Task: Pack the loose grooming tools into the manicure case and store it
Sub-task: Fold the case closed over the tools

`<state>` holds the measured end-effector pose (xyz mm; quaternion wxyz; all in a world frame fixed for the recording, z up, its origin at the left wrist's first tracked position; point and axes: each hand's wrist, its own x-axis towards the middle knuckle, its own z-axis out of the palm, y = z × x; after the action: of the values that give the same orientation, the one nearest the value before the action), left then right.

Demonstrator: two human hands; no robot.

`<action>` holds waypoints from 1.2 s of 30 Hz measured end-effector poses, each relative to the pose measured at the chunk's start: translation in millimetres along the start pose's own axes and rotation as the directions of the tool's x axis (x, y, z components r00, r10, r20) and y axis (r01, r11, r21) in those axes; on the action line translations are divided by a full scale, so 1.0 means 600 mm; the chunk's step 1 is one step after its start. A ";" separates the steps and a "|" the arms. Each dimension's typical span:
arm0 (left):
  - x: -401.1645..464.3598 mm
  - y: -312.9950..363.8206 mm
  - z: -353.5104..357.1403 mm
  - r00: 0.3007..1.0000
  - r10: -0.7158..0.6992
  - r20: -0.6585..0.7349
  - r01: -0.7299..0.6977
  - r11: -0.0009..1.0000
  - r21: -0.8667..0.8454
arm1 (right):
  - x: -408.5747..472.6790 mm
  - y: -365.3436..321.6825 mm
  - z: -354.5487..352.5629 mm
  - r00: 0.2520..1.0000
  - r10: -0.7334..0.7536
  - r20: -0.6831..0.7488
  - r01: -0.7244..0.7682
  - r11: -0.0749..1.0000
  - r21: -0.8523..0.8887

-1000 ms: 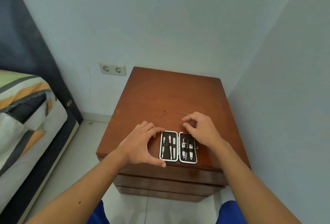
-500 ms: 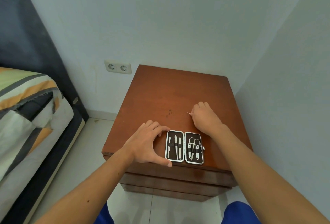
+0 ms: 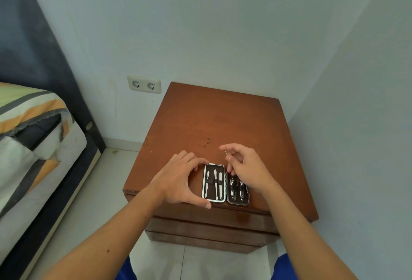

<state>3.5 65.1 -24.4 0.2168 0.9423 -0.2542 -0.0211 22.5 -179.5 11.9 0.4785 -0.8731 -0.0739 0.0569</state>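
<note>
- Manicure case point(image 3: 225, 183): lies open and flat at the near edge of the wooden nightstand point(image 3: 218, 119), its two halves side by side and the hinge line running away from the person. The left half holds three pale tools under a strap; the right half holds scissors and clippers.
- Thin metal tool point(image 3: 226, 153): a slender pin-like piece, raised above the far end of the case's right half. Its long axis cannot be read.
- Right hand point(image 3: 246, 168): nearer to the empty slot; thumb and fingertips pinch the thin tool, remaining fingers loosely curled over the right half.
- Left hand point(image 3: 181, 182): spread in a wide arc, fingertips at the far left corner and thumb at the near left corner, bracing the case.
- Judgement: the tool likely goes down into the right half.
</note>
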 end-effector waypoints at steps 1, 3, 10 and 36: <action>0.000 0.000 0.000 1.000 -0.001 0.001 0.001 1.000 0.004 | -0.003 -0.001 0.003 1.000 0.013 0.017 -0.015 0.996 0.091; -0.001 0.001 -0.001 1.000 -0.003 0.006 0.003 1.000 0.007 | -0.004 -0.002 0.006 0.999 0.017 0.031 -0.023 0.978 0.207; 0.000 0.003 -0.003 1.000 -0.005 0.003 0.005 1.000 0.000 | 0.005 0.006 0.022 0.999 0.012 0.033 -0.017 0.991 0.134; 0.000 0.002 -0.004 1.000 -0.010 0.016 0.010 1.000 -0.003 | 0.007 0.026 0.030 0.974 -0.173 0.144 0.217 0.897 -0.385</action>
<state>3.4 65.0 -21.6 0.2160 0.9430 -0.2513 -0.0298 24.8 -172.2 -11.2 0.2896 -0.9360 -0.1965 0.0388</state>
